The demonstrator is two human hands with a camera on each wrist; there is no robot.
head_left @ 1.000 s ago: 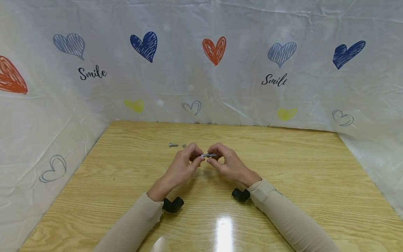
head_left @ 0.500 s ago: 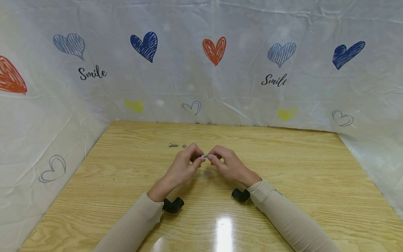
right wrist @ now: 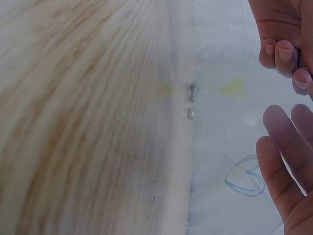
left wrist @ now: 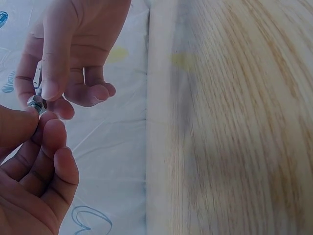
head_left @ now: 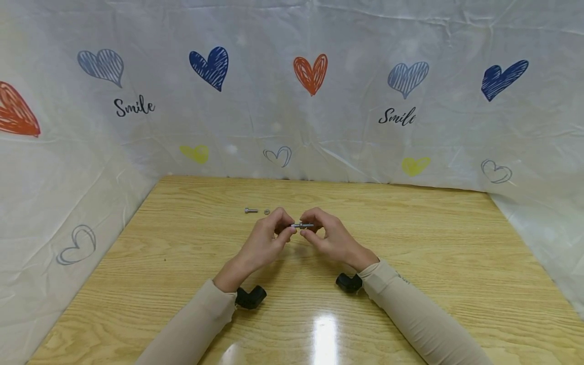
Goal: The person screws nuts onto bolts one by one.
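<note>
Low over the table's middle, my left hand (head_left: 264,239) pinches a small silver bolt (head_left: 311,224) at its left end between thumb and fingers, which hide its head. The bolt lies level, its threaded end pointing right. On the thread sits a nut (left wrist: 35,101), plain in the left wrist view. Around the nut curl the thumb and forefinger of my right hand (head_left: 332,238), a slight gap showing between their tips in the head view. The right wrist view hides the bolt. A second bolt (head_left: 251,210) and a loose nut (head_left: 267,212) lie beyond my left hand.
The wooden table (head_left: 410,243) stretches out on all sides of the hands. White cloth (head_left: 255,111) printed with hearts hangs behind it and along the sides. A black curved piece (head_left: 251,297) sits at the left wrist, another black piece (head_left: 349,283) at the right.
My right thumb and forefinger closed over the nut and thread half a second ago, and have now parted again, showing the nut. The left hand has kept its place.
</note>
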